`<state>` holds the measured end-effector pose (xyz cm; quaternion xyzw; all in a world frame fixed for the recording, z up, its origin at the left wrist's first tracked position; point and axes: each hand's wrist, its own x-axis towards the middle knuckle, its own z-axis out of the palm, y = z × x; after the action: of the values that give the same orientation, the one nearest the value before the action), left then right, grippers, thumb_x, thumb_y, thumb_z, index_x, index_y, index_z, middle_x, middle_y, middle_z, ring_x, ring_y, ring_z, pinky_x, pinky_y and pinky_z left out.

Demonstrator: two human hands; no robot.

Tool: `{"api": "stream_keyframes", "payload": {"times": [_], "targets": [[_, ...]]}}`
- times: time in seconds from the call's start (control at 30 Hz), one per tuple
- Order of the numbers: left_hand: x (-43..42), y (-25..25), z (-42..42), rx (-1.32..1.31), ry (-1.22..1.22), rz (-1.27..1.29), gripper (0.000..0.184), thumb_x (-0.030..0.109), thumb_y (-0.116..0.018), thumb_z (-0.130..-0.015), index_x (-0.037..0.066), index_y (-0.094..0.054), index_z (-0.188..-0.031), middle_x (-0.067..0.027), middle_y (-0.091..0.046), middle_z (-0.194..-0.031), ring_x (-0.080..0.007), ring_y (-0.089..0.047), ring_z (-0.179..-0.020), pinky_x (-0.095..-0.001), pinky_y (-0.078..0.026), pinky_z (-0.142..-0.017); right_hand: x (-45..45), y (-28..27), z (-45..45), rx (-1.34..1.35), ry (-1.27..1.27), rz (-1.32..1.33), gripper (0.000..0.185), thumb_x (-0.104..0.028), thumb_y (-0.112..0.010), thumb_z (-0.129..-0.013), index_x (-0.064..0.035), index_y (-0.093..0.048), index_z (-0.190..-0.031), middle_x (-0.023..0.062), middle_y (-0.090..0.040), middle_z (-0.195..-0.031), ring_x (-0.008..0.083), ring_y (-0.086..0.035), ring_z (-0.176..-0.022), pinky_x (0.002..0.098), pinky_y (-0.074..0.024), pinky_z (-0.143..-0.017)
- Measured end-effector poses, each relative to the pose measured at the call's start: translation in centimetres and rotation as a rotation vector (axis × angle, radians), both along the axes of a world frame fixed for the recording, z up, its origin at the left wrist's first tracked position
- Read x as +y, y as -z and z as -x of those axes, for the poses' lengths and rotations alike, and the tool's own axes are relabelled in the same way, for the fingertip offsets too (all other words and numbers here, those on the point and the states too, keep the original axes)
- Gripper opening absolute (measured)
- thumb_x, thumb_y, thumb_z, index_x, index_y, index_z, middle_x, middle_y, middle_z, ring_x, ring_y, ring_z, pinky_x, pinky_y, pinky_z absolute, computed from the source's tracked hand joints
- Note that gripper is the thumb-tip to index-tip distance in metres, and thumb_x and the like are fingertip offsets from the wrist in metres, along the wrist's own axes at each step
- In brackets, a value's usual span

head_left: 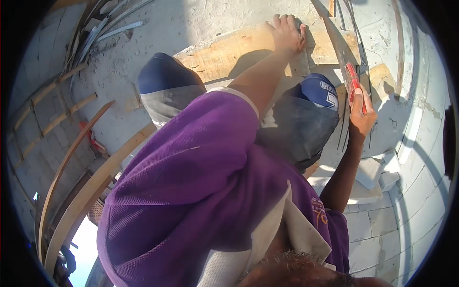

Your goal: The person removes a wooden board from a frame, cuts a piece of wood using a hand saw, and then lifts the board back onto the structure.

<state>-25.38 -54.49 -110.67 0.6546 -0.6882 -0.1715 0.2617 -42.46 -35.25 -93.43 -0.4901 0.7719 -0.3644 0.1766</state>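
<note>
My left hand lies with fingers spread over the far edge of a pale wooden board. Beside and partly under it, a narrow greyish strip crosses the board. In my right hand is the red handle of a handsaw, the fingers wrapped around it. The long saw blade stretches away from the handle, passing by the board's right end. My two knees, in dark blue and grey trousers, are bent on either side of my left forearm.
Thin dark rods lie near the saw. Broken pale blocks sit by the block wall on the right. Metal strips are piled at upper left. Curved-looking timbers and a wooden ladder-like frame stand at left.
</note>
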Motion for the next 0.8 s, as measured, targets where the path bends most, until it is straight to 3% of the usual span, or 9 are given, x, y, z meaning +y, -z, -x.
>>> {"api": "stream_keyframes", "payload": {"times": [0.13, 0.2, 0.27, 0.33, 0.47, 0.57, 0.63, 0.7, 0.8], "targets": [[-1.3, 1.6, -4.9, 0.243, -0.194, 0.202, 0.066, 0.060, -0.045, -0.098, 0.002, -0.056, -0.129, -0.0181, -0.052, -0.136, -0.0361, -0.039, -0.135, -0.0609, -0.018, -0.116, 0.9, 2.6, 0.5, -0.024, 0.082, -0.034, 0.034, -0.027, -0.062, -0.101, -0.0010, -0.073, -0.120, 0.0109, -0.074, -0.102, 0.0147, -0.067, -0.085, 0.0288, -0.0546, -0.073], [-1.9, 2.0, -9.1, -0.008, -0.281, -0.011, 0.066, 0.061, -0.041, -0.100, 0.002, -0.062, -0.122, -0.0202, -0.059, -0.127, -0.0377, -0.045, -0.129, -0.0590, -0.025, -0.112, 1.3, 3.6, 1.5, 0.012, 0.060, -0.026, 0.036, -0.029, -0.061, -0.101, -0.0013, -0.073, -0.120, 0.0116, -0.075, -0.103, 0.0151, -0.067, -0.085, 0.0294, -0.0546, -0.073], [-3.2, 3.1, -12.9, -0.097, -0.157, -0.398, 0.080, 0.067, -0.026, -0.101, 0.005, -0.076, -0.092, -0.0186, -0.074, -0.099, -0.0352, -0.068, -0.100, -0.0575, -0.036, -0.102, 1.6, 4.2, 3.3, 0.056, 0.052, 0.012, 0.037, -0.031, -0.060, -0.101, -0.0016, -0.073, -0.120, 0.0122, -0.075, -0.104, 0.0155, -0.068, -0.085, 0.0299, -0.0547, -0.073], [-3.4, 4.5, -13.6, -0.126, -0.114, -0.347, 0.083, 0.068, -0.025, -0.101, 0.006, -0.078, -0.088, -0.0189, -0.075, -0.096, -0.0343, -0.071, -0.096, -0.0533, -0.043, -0.099, 1.2, 4.4, 4.2, 0.442, -0.223, 0.151, 0.038, -0.033, -0.060, -0.102, -0.0023, -0.073, -0.120, 0.0112, -0.075, -0.104, 0.0162, -0.067, -0.085, 0.0302, -0.0544, -0.073], [-3.9, 4.3, -14.1, -0.191, -0.082, -0.394, 0.082, 0.071, -0.030, -0.098, 0.004, -0.078, -0.089, -0.0218, -0.074, -0.091, -0.0373, -0.072, -0.098, -0.0457, -0.055, -0.085, 1.0, 2.3, 1.3, -0.138, 0.095, -0.061, 0.033, -0.024, -0.059, -0.102, 0.0032, -0.070, -0.119, 0.0143, -0.073, -0.107, 0.0179, -0.069, -0.090, 0.0300, -0.0571, -0.072], [-3.3, 1.4, -14.0, -0.202, -0.040, -0.389, 0.083, 0.071, -0.029, -0.097, 0.005, -0.078, -0.086, -0.0226, -0.073, -0.089, -0.0413, -0.071, -0.091, -0.0488, -0.055, -0.082, 2.2, 2.2, -0.4, -0.001, 0.033, -0.007, 0.031, -0.017, -0.058, -0.102, 0.0042, -0.069, -0.121, 0.0132, -0.074, -0.096, 0.0143, -0.067, -0.082, 0.0287, -0.0551, -0.076], [-4.4, 5.6, -14.4, -0.232, -0.009, -0.340, 0.083, 0.072, -0.026, -0.097, 0.009, -0.079, -0.087, -0.0228, -0.073, -0.091, -0.0422, -0.070, -0.093, -0.0505, -0.053, -0.084, 2.1, 1.8, -1.9, -0.008, -0.027, 0.077, 0.027, -0.011, -0.062, -0.099, 0.0022, -0.069, -0.122, 0.0110, -0.074, -0.089, 0.0096, -0.065, -0.080, 0.0257, -0.0526, -0.074], [-4.4, 3.4, -13.6, -0.236, -0.045, -0.391, 0.082, 0.069, -0.029, -0.096, 0.004, -0.078, -0.084, -0.0256, -0.073, -0.092, -0.0442, -0.069, -0.095, -0.0501, -0.052, -0.087, 1.7, 1.3, -2.2, 0.004, -0.006, 0.075, 0.027, -0.011, -0.064, -0.097, 0.0024, -0.070, -0.120, 0.0095, -0.072, -0.083, 0.0074, -0.061, -0.073, 0.0258, -0.0511, -0.067], [-4.7, 5.2, -14.1, -0.295, 0.012, -0.351, 0.085, 0.072, -0.027, -0.097, 0.003, -0.078, -0.090, -0.0274, -0.072, -0.095, -0.0435, -0.068, -0.097, -0.0500, -0.051, -0.087, 1.4, 1.0, -1.0, -0.131, 0.003, 0.113, 0.028, -0.013, -0.065, -0.098, 0.0042, -0.069, -0.120, 0.0079, -0.068, -0.078, 0.0060, -0.057, -0.070, 0.0250, -0.0496, -0.064]]}}
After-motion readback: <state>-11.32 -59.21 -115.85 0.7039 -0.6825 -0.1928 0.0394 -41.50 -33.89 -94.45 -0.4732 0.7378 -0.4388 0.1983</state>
